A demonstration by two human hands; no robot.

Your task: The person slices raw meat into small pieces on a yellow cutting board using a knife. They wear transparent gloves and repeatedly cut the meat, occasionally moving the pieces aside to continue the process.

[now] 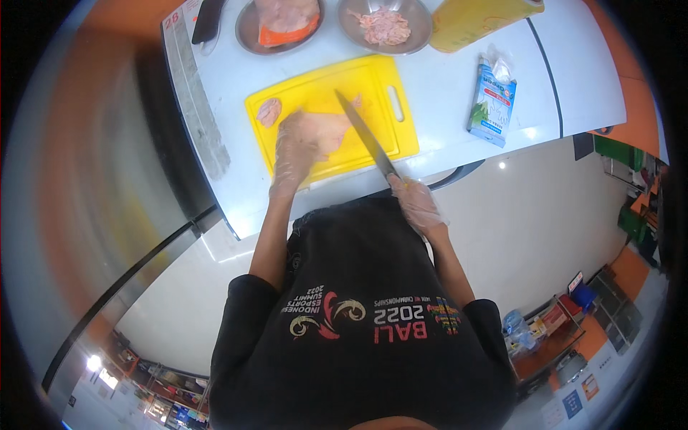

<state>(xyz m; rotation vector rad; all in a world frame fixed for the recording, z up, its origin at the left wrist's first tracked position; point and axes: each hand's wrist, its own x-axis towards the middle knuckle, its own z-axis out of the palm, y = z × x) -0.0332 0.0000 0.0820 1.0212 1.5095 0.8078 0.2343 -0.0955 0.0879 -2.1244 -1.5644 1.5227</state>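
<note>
My left hand (294, 148), in a clear plastic glove, rests on the left part of a pale piece of raw meat (328, 129), its fingertips partly hidden. Under the meat lies a yellow cutting board (371, 75) with a handle slot on its right. A small pink meat piece (269, 112) sits near the board's left edge. Gloved too, my right hand (416, 201) grips the handle of a long kitchen knife (371, 142) at the table's near edge. The blade slants up and left over the board, beside the meat's right end.
Behind the board stand a metal bowl with a large piece of raw meat (287, 24), a metal bowl of cut strips (384, 27) and a yellow package (478, 21). A glove box (492, 105) lies right on the white table (441, 97). A dark-handled utensil (208, 21) is far left.
</note>
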